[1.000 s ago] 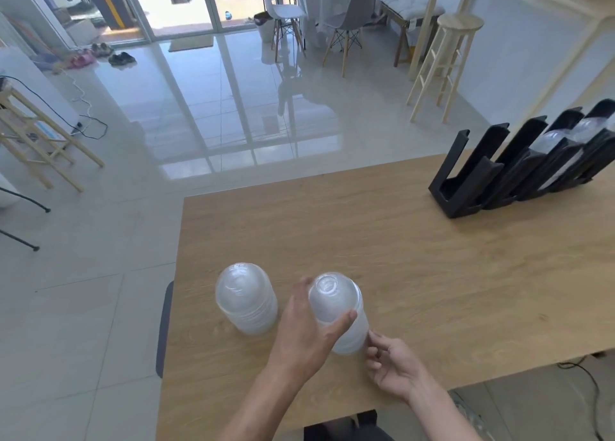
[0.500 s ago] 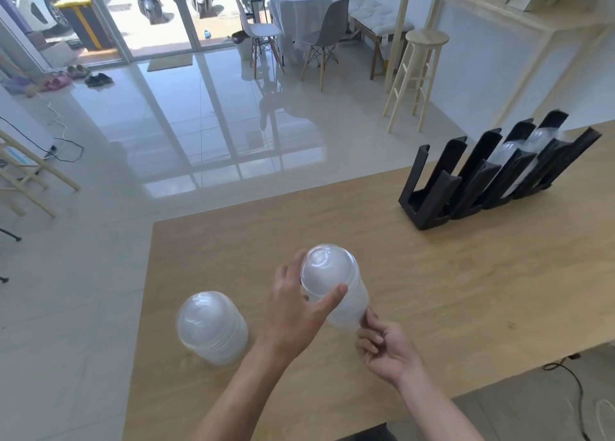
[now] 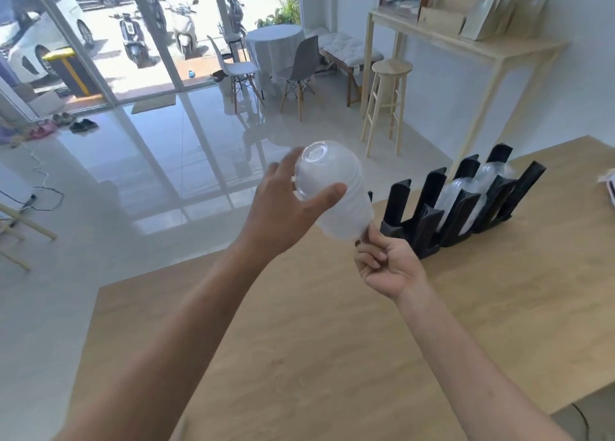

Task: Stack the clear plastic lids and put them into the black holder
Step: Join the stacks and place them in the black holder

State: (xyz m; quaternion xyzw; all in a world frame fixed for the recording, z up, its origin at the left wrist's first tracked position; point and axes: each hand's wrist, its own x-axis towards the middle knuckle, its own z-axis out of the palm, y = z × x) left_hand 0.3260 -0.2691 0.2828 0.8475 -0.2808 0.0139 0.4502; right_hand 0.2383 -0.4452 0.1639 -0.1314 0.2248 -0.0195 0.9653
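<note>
A stack of clear domed plastic lids is up in the air, tilted with its top toward the upper left. My left hand grips its upper end, thumb across the front. My right hand pinches the bottom rim of the stack with curled fingers. Just to the right stands the black holder on the wooden table. Its near slots are bare, and two farther slots hold stacks of clear lids. The second lid stack from before is out of view.
A white object lies at the table's far right edge. Beyond the table are a wooden stool, a tall wooden shelf table, chairs and a tiled floor. The table's left edge runs below my left forearm.
Both hands have lifted the lid stack off the table and carried it up and right, close to the black holder. The view has swung right, and the other lid stack has left the frame.
</note>
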